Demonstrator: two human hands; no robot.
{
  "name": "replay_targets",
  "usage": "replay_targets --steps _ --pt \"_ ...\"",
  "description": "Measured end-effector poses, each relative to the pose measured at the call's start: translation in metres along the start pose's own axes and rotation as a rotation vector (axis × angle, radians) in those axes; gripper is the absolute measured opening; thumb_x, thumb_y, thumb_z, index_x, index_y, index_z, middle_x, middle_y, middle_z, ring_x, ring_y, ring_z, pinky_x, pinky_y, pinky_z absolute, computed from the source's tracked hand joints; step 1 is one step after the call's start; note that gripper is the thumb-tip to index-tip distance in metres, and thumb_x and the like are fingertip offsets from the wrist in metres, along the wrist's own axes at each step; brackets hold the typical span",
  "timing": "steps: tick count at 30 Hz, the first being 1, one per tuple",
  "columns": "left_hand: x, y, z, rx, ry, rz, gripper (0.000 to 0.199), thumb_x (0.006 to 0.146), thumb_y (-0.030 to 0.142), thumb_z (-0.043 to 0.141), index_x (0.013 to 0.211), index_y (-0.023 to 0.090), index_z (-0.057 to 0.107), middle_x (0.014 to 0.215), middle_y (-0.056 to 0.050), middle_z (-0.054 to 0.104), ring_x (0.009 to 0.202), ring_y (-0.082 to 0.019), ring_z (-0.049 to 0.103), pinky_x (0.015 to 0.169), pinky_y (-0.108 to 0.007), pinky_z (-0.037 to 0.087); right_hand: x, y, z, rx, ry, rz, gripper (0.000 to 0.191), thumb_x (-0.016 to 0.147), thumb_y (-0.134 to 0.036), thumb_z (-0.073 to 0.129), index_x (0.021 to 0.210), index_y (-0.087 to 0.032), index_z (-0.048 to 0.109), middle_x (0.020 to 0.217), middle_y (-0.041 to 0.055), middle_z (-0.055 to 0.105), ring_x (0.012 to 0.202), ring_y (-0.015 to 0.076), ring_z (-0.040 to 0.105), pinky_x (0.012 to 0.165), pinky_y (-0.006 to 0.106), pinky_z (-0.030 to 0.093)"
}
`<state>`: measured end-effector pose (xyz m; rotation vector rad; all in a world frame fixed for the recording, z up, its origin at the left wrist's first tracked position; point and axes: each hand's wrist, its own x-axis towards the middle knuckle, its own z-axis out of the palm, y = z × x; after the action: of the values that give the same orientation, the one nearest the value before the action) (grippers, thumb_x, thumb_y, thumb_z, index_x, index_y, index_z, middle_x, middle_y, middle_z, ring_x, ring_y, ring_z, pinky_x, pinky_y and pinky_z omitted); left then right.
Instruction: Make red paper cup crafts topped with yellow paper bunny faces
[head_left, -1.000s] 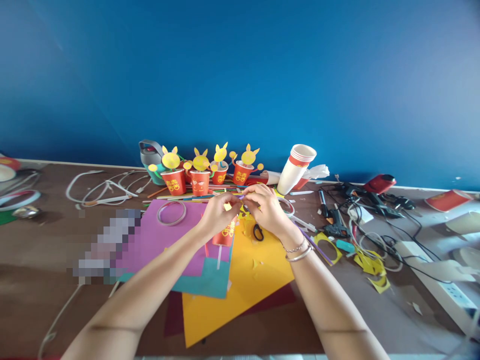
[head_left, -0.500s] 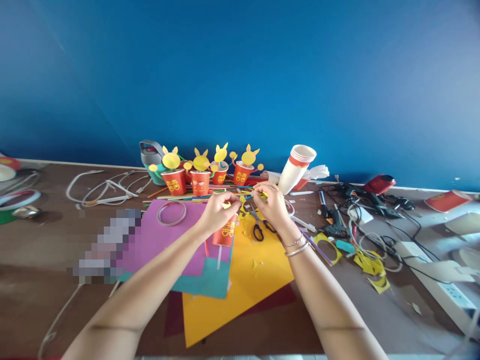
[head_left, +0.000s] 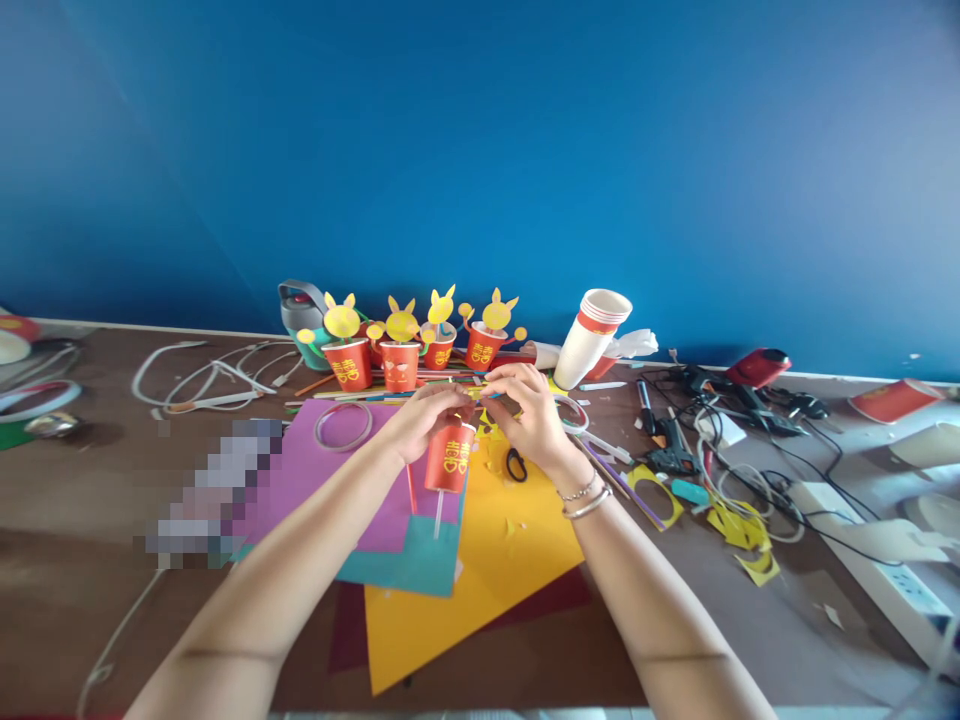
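Observation:
My left hand [head_left: 429, 418] is closed, its fingertips just above the rim of a red paper cup [head_left: 448, 460] with gold characters. The cup lies tilted on the colored sheets, and a clear straw [head_left: 439, 512] sticks out below it. My right hand [head_left: 531, 412] pinches close beside the left, fingertips nearly meeting. Something small lies between the fingers, too small and covered to name. Under my right hand, scissors [head_left: 516, 465] show only in part, among yellow paper scraps.
Red cups with yellow rabbit-eared paper figures [head_left: 401, 325] stand along the wall. Stacked paper cups [head_left: 592, 340] lean to their right. A glue gun [head_left: 671, 450], cables and a power strip [head_left: 885, 560] lie at right. Purple paper [head_left: 322, 490] and orange paper [head_left: 442, 610] cover the middle.
My right hand has moved left, so its fingertips come near my left hand's. The left hand has shifted slightly left, and more of the cup shows beneath it.

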<state>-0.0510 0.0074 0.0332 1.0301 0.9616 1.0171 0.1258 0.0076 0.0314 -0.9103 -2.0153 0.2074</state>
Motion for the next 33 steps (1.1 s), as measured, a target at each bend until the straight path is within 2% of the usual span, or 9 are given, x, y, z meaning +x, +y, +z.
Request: replay_targets --steps 6,9,11,14,19,23,26,29,33 --pt "0.000 0.007 -0.008 0.276 -0.033 0.041 0.026 0.073 0.040 0.058 0.065 0.016 0.060 0.061 -0.003 0.060 0.056 -0.013 0.054 0.051 -0.025 0.038 0.001 0.000 0.000 0.109 0.033 0.061 0.010 0.089 -0.028 0.057 0.084 -0.024 0.065 0.100 0.0064 0.066 0.100 0.0220 0.059 0.091 0.040 0.042" --pt "0.000 0.015 -0.022 0.773 0.237 0.261 0.029 0.076 0.047 0.059 0.071 0.018 0.062 0.067 -0.004 0.065 0.063 -0.017 0.059 0.055 -0.026 0.039 0.002 0.006 0.004 0.277 0.084 0.230 0.012 0.086 -0.031 0.059 0.081 -0.021 0.064 0.097 0.0073 0.066 0.097 0.0219 0.060 0.089 0.038 0.045" --pt "0.000 0.019 -0.032 1.074 0.409 0.272 0.025 0.074 0.044 0.063 0.074 0.019 0.063 0.077 -0.006 0.069 0.074 -0.022 0.063 0.059 -0.027 0.040 0.003 0.010 0.008 0.399 0.061 0.383 0.015 0.081 -0.035 0.061 0.079 -0.020 0.064 0.094 0.0068 0.067 0.091 0.0209 0.061 0.083 0.035 0.046" --pt "0.003 0.017 -0.043 1.276 0.365 0.148 0.025 0.073 0.044 0.064 0.068 0.020 0.065 0.076 -0.008 0.071 0.074 -0.025 0.065 0.057 -0.028 0.038 0.002 0.013 0.016 0.593 0.005 0.611 0.022 0.074 -0.039 0.065 0.078 -0.018 0.066 0.085 0.0049 0.068 0.077 0.0177 0.060 0.070 0.030 0.045" --pt "0.017 0.001 -0.050 1.163 0.208 0.146 0.019 0.071 0.037 0.066 0.061 0.021 0.068 0.064 -0.005 0.070 0.064 -0.022 0.065 0.053 -0.026 0.038 0.001 0.010 0.022 0.778 -0.033 0.816 0.024 0.067 -0.039 0.070 0.075 -0.017 0.069 0.072 0.0026 0.068 0.066 0.0152 0.057 0.063 0.028 0.041" --pt "0.021 -0.006 -0.048 0.861 0.085 0.137 0.016 0.068 0.033 0.069 0.073 0.019 0.072 0.072 -0.005 0.073 0.065 -0.018 0.065 0.054 -0.024 0.042 0.001 0.009 0.023 0.836 -0.029 0.819 0.023 0.064 -0.039 0.071 0.074 -0.018 0.070 0.072 0.0027 0.069 0.068 0.0164 0.060 0.066 0.029 0.043" --pt "0.016 -0.002 -0.040 0.679 0.035 0.053 0.020 0.067 0.031 0.070 0.080 0.015 0.071 0.064 -0.004 0.070 0.049 -0.013 0.058 0.044 -0.022 0.038 0.000 0.012 0.024 0.841 -0.045 0.808 0.022 0.067 -0.038 0.068 0.075 -0.018 0.069 0.076 0.0040 0.070 0.071 0.0180 0.061 0.068 0.031 0.045" --pt "0.011 0.003 -0.030 0.557 0.009 -0.007 0.019 0.066 0.026 0.073 0.079 0.013 0.068 0.053 -0.001 0.063 0.044 -0.011 0.055 0.041 -0.020 0.037 0.000 0.014 0.022 0.650 -0.036 0.675 0.017 0.071 -0.035 0.063 0.073 -0.018 0.066 0.084 0.0056 0.068 0.078 0.0194 0.061 0.071 0.032 0.047" --pt "0.009 0.005 -0.023 0.497 -0.003 -0.010 0.018 0.063 0.020 0.073 0.079 0.012 0.068 0.061 -0.002 0.067 0.046 -0.011 0.058 0.043 -0.021 0.043 0.000 0.011 0.011 0.185 -0.082 0.311 0.010 0.079 -0.028 0.061 0.073 -0.020 0.064 0.102 0.0075 0.063 0.102 0.0241 0.055 0.089 0.042 0.042"
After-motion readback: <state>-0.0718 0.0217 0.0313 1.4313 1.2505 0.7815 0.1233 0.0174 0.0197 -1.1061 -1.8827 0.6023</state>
